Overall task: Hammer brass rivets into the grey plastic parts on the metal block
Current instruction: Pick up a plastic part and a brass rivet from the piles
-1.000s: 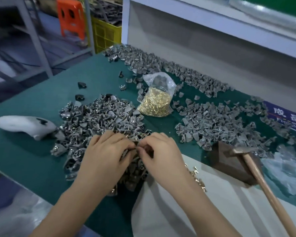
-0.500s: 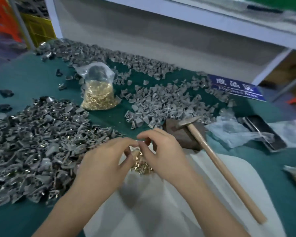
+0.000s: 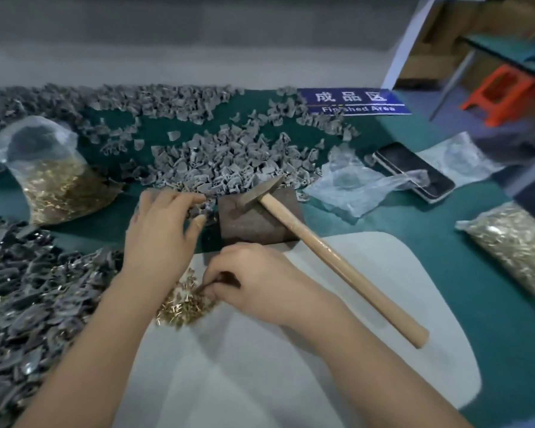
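Head view shows the left hand [image 3: 159,230] gripping a grey plastic part [image 3: 203,210] beside the metal block [image 3: 255,219]; the right hand [image 3: 254,282] pinches in the loose brass rivets [image 3: 179,307].

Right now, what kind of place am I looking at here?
Probably a small factory assembly bench: heaps of grey plastic parts, a bag of brass rivets, and a blue "Finished Area" sign on the green worktop.

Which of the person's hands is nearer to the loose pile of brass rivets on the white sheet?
Right. The right hand has its fingertips in the rivet pile; the left hand is farther up, holding a grey part beside the metal block.
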`<state>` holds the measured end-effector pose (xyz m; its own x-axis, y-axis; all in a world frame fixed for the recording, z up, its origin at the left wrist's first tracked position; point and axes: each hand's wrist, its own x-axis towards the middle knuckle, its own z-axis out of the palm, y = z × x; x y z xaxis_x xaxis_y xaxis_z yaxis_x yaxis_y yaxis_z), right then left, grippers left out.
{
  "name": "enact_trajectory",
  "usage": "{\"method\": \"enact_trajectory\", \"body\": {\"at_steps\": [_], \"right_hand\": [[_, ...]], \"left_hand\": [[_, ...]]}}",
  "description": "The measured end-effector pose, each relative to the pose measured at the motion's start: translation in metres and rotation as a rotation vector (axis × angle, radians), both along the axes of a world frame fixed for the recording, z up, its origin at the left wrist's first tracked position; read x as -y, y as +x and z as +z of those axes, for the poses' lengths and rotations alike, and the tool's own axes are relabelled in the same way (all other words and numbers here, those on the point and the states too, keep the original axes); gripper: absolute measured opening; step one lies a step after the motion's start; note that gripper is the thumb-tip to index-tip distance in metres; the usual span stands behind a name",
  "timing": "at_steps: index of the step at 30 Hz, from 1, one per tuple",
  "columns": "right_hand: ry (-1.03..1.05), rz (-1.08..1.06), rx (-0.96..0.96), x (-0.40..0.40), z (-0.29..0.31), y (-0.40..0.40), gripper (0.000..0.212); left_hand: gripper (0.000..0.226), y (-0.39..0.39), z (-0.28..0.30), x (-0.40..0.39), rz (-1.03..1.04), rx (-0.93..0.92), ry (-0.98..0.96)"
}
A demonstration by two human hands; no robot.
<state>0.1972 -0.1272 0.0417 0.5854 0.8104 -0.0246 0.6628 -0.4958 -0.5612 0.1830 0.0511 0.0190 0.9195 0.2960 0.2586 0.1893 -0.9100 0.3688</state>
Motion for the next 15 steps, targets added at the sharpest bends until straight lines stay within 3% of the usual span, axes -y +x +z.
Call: {"method": "enact_trajectory", "body": {"at_steps": [4, 8, 15], "right_hand": [[-0.005, 0.046, -0.02, 0.0012, -0.0002, -0.0009, 0.016], [-0.005, 0.072, -0.063, 0.0024, -0.0018, -0.0009, 0.022], [0.029, 0.054, -0.035, 0.0007, -0.0083, -0.006, 0.012]], "left_hand": [[0.051, -0.0036, -0.0093, 0.0, -0.02, -0.088, 0.087], [0.038, -0.003, -0.0079, 0.002, -0.032, -0.047, 0.057], [0.022, -0.0056, -0.0042, 0.0034, -0.027, 0.028, -0.03]]}}
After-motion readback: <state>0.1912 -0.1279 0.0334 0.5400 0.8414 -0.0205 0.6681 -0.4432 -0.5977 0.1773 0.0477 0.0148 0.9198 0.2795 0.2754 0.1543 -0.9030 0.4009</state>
